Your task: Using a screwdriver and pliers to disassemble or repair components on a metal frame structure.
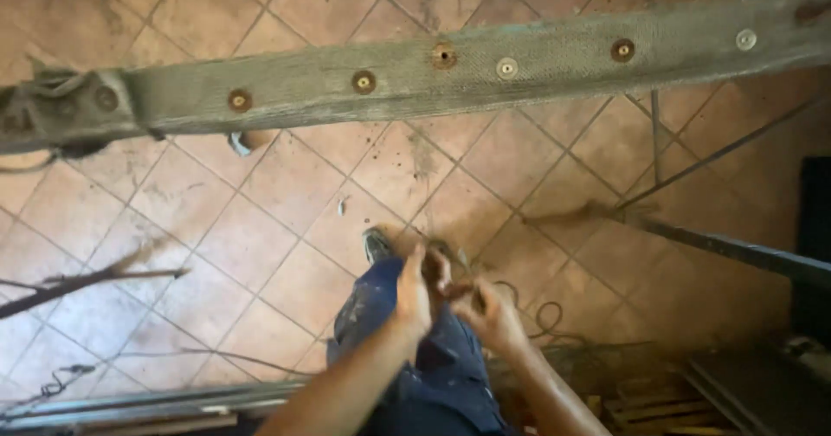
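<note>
My left hand (417,290) and my right hand (492,313) are held close together above my blue-trousered leg (450,375). The fingers of both are closed on a small piece of thin wire (457,273) between them; motion blur hides its shape. A loop of wire (547,318) lies on the floor just right of my right hand. My shoe (376,244) shows beyond the left hand on the tiled floor.
A wide grey woven belt (554,58) with several rivets spans the view above the hands. Thin metal rods (692,169) and a dark metal bar (744,251) stand at right. A blurred stick (78,284) lies at left, metal strips (147,403) at bottom left, wooden slats (658,406) at bottom right.
</note>
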